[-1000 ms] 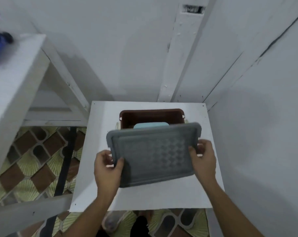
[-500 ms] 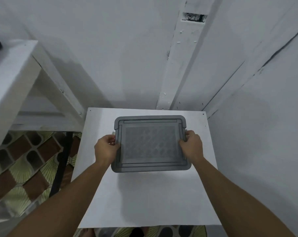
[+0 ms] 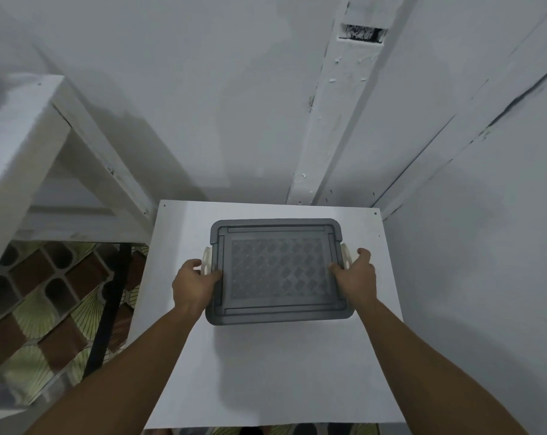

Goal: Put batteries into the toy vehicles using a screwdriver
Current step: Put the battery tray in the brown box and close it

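Grey lid [image 3: 278, 271] with diamond pattern, white table [image 3: 265, 372], brown-and-green floor tiles [image 3: 46, 309].

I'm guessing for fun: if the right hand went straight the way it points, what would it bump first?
Probably the white clip beside the grey lid; fingers of the right hand seem nearly touching it.

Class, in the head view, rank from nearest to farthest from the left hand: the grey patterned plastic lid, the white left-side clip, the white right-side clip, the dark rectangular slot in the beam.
1. Grey patterned plastic lid and white left-side clip: both at the left hand, too close to call.
2. White right-side clip, opposite side.
3. Dark rectangular slot, high on the beam.
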A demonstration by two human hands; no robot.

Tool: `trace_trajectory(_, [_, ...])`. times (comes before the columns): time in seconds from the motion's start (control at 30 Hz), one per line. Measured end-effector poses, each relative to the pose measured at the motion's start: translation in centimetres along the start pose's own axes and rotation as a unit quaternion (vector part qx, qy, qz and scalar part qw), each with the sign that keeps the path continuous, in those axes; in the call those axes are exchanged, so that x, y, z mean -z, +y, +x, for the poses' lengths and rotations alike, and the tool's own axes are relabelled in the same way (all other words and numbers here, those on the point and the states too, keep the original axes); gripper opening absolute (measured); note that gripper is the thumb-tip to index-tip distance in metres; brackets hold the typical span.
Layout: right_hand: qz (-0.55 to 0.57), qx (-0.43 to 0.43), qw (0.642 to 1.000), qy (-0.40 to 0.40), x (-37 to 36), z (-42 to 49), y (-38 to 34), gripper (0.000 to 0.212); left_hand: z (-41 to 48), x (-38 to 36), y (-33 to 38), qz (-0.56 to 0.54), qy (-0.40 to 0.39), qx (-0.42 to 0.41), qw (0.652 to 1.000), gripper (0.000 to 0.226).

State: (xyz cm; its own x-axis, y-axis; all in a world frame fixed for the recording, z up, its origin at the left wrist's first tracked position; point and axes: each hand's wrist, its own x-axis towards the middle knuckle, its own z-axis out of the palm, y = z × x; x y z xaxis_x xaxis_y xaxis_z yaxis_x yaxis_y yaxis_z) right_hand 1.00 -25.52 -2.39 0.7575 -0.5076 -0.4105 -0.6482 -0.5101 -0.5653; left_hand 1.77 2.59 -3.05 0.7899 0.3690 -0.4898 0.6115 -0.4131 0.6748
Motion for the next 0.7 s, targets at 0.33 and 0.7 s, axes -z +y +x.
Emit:
trace_trajectory(0.33, [0.069, 0.02, 0.997, -0.011, -0.8, -1.3, 1.1, 0.047, -0.7, -0.3, 0.3, 0.035, 0.04, -0.093, 0.994, 0.035])
trace_trajectory(0.7, [0.004, 0.107, 0.994, 0.021, -2.2, -2.1, 2.1, 0.053, -1.2, -1.7, -1.8, 0.26, -0.017, -0.173, 0.95, 0.058])
